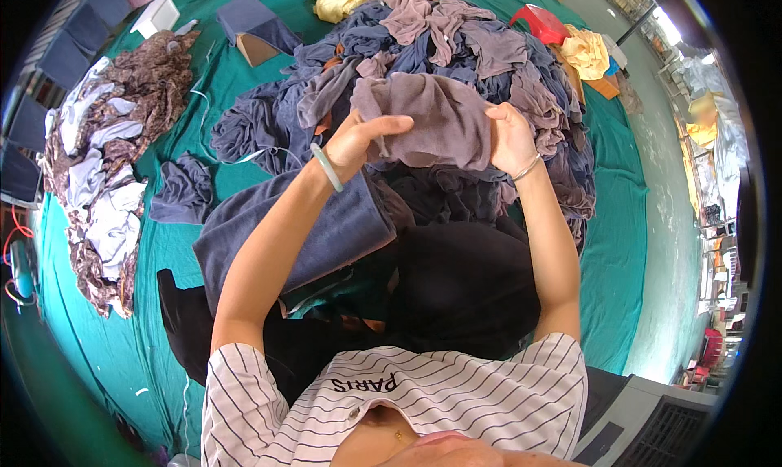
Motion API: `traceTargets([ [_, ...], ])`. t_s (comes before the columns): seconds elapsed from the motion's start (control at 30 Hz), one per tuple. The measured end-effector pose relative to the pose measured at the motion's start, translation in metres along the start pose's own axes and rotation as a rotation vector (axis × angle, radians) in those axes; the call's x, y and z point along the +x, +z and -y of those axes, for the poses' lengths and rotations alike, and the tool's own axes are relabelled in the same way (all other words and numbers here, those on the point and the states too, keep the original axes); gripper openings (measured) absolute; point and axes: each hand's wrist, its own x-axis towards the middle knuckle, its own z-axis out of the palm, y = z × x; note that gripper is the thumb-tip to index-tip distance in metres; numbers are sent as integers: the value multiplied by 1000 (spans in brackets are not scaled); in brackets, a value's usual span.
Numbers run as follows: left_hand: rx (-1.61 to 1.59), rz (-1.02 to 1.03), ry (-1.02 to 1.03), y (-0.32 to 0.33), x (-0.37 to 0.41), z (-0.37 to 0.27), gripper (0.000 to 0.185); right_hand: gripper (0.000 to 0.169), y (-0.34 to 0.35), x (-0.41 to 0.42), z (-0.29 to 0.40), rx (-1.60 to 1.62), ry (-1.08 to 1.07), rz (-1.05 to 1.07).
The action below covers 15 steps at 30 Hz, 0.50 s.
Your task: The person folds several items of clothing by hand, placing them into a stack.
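Observation:
Between my two hands a mauve-grey cloth [434,119] is held up in front of me, its upper edge folded and wrinkled. My left hand [366,134] grips its left side, thumb lying across the front. At the right side my right hand [512,138] pinches the edge, thumb on top. Behind and below the cloth spreads a large heap of blue and mauve cloths [391,45]. A flat, folded blue cloth [305,229] lies under my left forearm, by my lap. What the fingers do behind the held cloth is hidden.
A green ground sheet [611,271] covers the floor. To the left lies a pile of brown and white cloths [122,161], with a crumpled blue cloth [183,189] nearer. A blue-draped box [256,27], a red plastic stool [540,24] and yellow cloths [585,52] stand farther off.

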Motion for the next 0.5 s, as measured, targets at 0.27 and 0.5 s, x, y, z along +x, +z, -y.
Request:
traceTargets([
  [0.27,262,52,90,-17,7,-3,39,34,-7,15,0,62,-78,-223],
  [0.5,-241,-166,126,-51,13,-11,24,33,-23,0,31,135,-405,-624],
])
